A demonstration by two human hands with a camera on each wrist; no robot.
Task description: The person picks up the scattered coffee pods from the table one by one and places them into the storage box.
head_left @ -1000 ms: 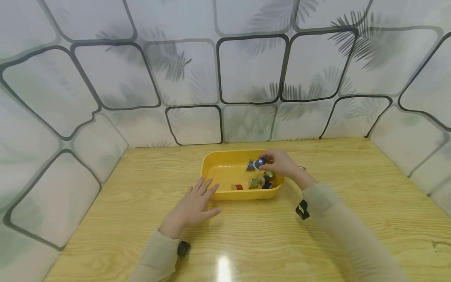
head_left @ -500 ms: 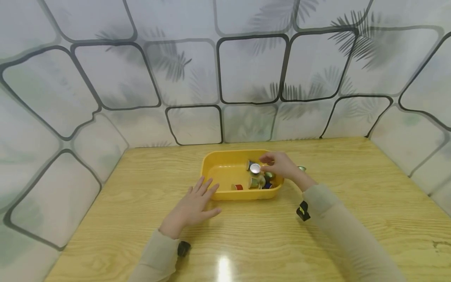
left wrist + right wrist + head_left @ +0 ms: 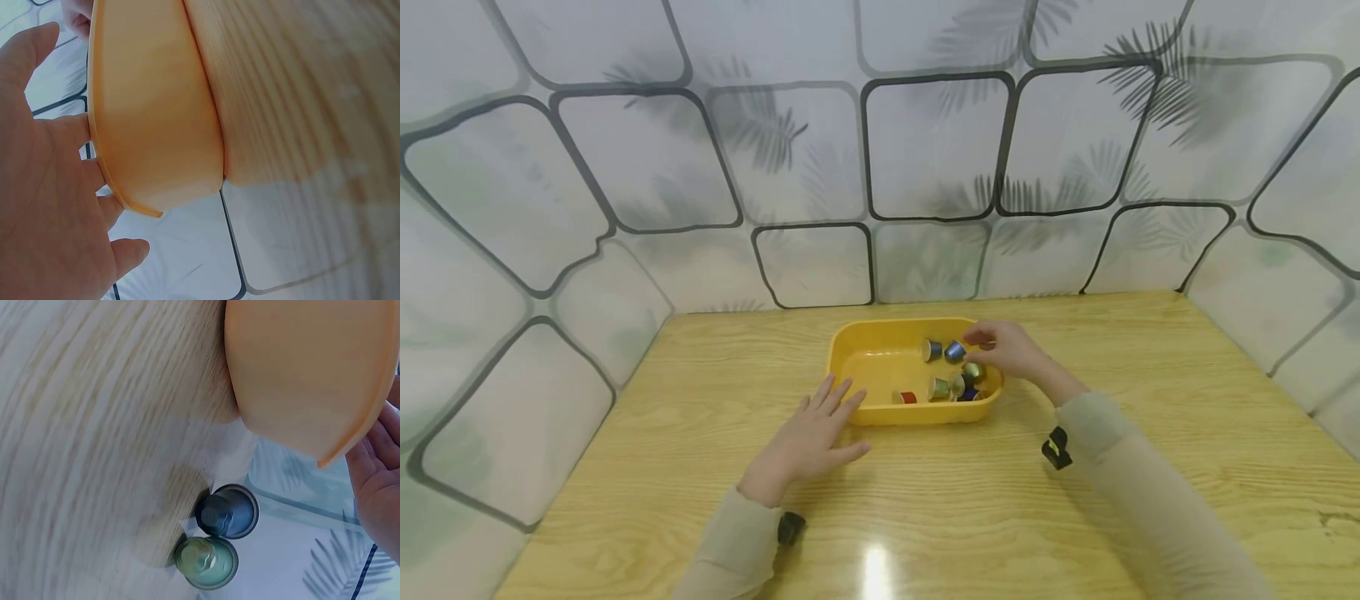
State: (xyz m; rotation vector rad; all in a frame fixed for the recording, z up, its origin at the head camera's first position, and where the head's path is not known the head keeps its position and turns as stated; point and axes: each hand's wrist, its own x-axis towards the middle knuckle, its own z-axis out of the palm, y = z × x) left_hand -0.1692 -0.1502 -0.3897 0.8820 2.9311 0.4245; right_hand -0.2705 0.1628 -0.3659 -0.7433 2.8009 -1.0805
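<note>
A yellow plastic tray (image 3: 917,414) holds several coffee capsules. My left hand (image 3: 808,442) rests its spread fingers at the tray's near left rim; in the left wrist view the fingertips pass behind that rim. Over the tray's right side is my right hand (image 3: 1011,350), thumb and fingers apart with nothing between them. Just left of its fingertips lies a blue capsule (image 3: 955,352), beside another blue capsule (image 3: 932,350). Closer to me are a green capsule (image 3: 938,388), an olive one (image 3: 973,372), a dark blue one (image 3: 970,395) and a red one (image 3: 906,398).
Outside the tray, two more capsules, one dark grey-blue (image 3: 234,512) and one green (image 3: 215,565), stand on the table in the right wrist view. My right hand and wrist hide them in the head view. A patterned wall (image 3: 925,258) borders the wooden table (image 3: 925,517).
The right hand let go of a blue capsule, which tipped over and now lies in the tray. The hand then drew slightly right. My left hand stayed still.
</note>
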